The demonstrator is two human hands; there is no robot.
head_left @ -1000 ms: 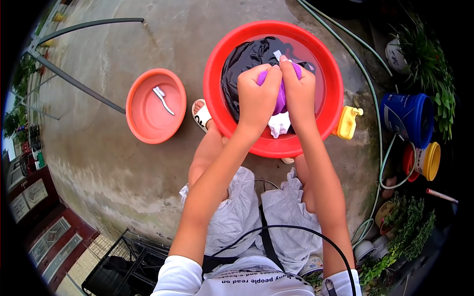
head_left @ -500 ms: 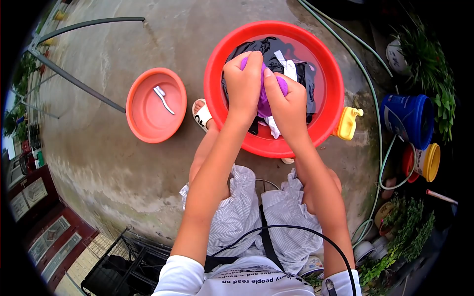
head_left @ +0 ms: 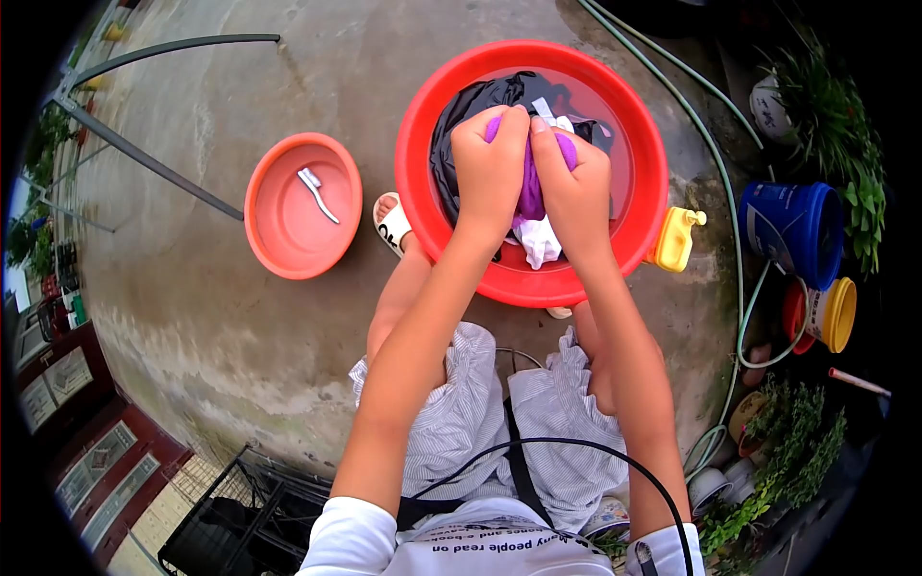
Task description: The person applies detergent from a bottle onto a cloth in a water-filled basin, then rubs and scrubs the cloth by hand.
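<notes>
Between my two fists is a bunched purple cloth point(head_left: 531, 197), held above the large red basin point(head_left: 653, 182). My left hand point(head_left: 488, 168) is closed around one end of it, and my right hand point(head_left: 576, 178) grips the other, the knuckles close together. Below them, dark wet clothing point(head_left: 471, 106) lies in the basin's water. A white cloth point(head_left: 540, 242) shows just under the purple one, and a further white piece lies behind my hands. How far the purple cloth extends inside my fists is hidden.
A smaller orange-red basin point(head_left: 264, 230) with a white brush point(head_left: 317, 194) sits left on the concrete. Right of the red basin stands a yellow jug point(head_left: 675, 240). A green hose point(head_left: 735, 240) runs past a blue bucket point(head_left: 818, 235). Metal poles point(head_left: 158, 158) stand at upper left.
Both hands have shifted slightly to the right, with the purple cloth still gripped between them. More of the white cloth below now shows. The small basin and brush have stayed put.
</notes>
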